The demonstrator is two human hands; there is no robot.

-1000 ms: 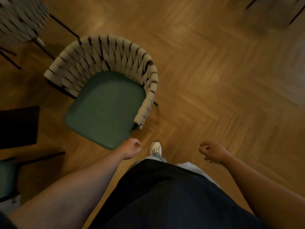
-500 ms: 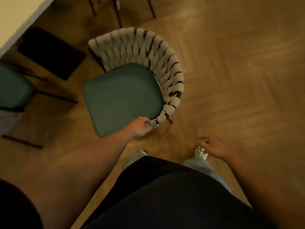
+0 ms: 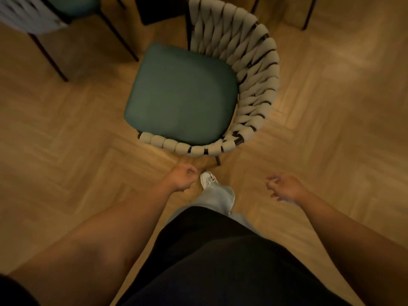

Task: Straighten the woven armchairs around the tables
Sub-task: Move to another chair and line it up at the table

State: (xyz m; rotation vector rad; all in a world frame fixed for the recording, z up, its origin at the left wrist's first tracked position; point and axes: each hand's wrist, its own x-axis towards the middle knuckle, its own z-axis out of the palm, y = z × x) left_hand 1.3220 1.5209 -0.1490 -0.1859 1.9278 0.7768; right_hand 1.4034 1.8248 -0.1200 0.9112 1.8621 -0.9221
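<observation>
A woven armchair (image 3: pixel 254 69) with a green seat cushion (image 3: pixel 181 93) stands on the wood floor straight ahead of me. Its beige strap back curves round the right side, and one armrest runs along the near edge. My left hand (image 3: pixel 183 176) hangs just below that near armrest with its fingers curled, touching nothing. My right hand (image 3: pixel 284 187) floats lower right of the chair, apart from it, with loose spread fingers and nothing in it.
A second armchair (image 3: pixel 72 3) with a green seat and thin black legs stands at the top left. A dark table base (image 3: pixel 161 9) lies behind the near chair. My white shoe (image 3: pixel 207 180) sits close to the chair's leg. Herringbone floor (image 3: pixel 342 107) stretches to the right.
My left hand gripped the armrest end half a second ago and has since let go and dropped below it. The chair now sits turned, its back to the right, nearer the other chair.
</observation>
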